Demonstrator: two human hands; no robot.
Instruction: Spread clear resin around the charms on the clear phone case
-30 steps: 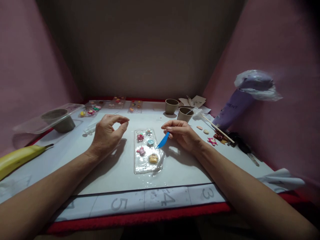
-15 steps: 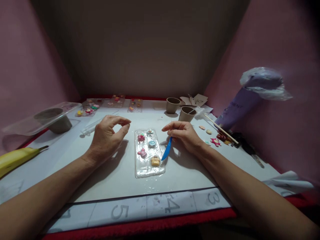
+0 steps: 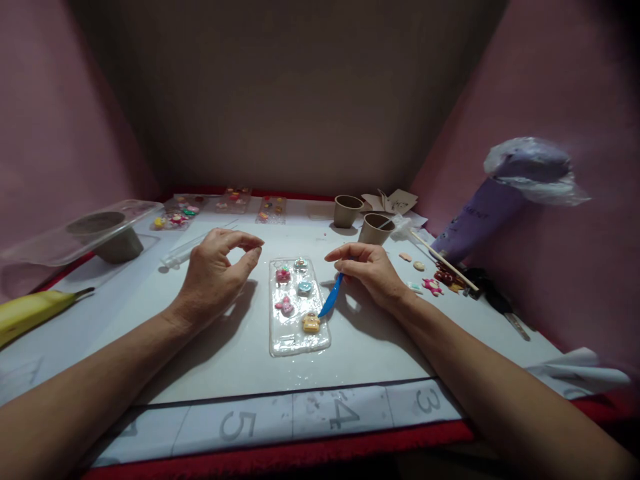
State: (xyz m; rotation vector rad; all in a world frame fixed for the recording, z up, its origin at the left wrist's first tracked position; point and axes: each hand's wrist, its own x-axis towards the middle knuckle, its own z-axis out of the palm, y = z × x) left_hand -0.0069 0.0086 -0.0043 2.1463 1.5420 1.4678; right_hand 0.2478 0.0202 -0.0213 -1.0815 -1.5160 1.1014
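Observation:
A clear phone case [image 3: 295, 340] lies flat on the white board, coated with something glossy. Small charms sit on it, among them a yellow charm [image 3: 311, 323], a pink bunny-like charm [image 3: 285, 305] and a light blue charm [image 3: 304, 287]. My right hand [image 3: 367, 270], right of the case, pinches a blue plastic knife [image 3: 331, 297] by its upper end. The blade slants down to the case, its tip at the yellow charm's upper right edge. Left of the case, my left hand [image 3: 217, 273] hovers with thumb and forefinger brought together, nothing visible between them.
Two brown cups [image 3: 376, 230] stand behind the case. Loose charms [image 3: 433, 287] and a wooden stick [image 3: 445, 260] lie at right, near a purple roll [image 3: 470, 213]. Decorated cases [image 3: 271, 210] line the back. A syringe [image 3: 180, 255] and banana [image 3: 40, 313] are at left.
The blue knife's tip has shifted slightly left, from beside the yellow charm to its edge. My left hand keeps its pose. The view has moved a little.

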